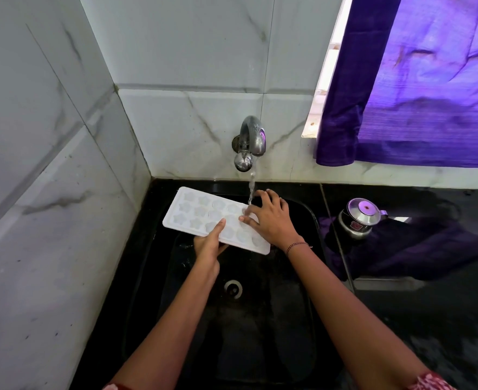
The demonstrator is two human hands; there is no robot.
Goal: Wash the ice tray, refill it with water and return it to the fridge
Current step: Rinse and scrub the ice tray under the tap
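Note:
A white ice tray (198, 213) with star and round moulds is held flat over the black sink (305, 277). My left hand (208, 244) grips its near long edge, thumb on top and fingers underneath. My right hand (270, 218) lies spread over the tray's right end, fingertips touching the moulds. Water runs from the steel tap (250, 139) on the back wall and lands on the tray just beside my right fingers.
The sink drain (233, 288) lies below my arms. A small steel pot with a lid (358, 218) stands on the black counter to the right. A purple curtain (417, 80) hangs above it. Marble tile walls close the left and back.

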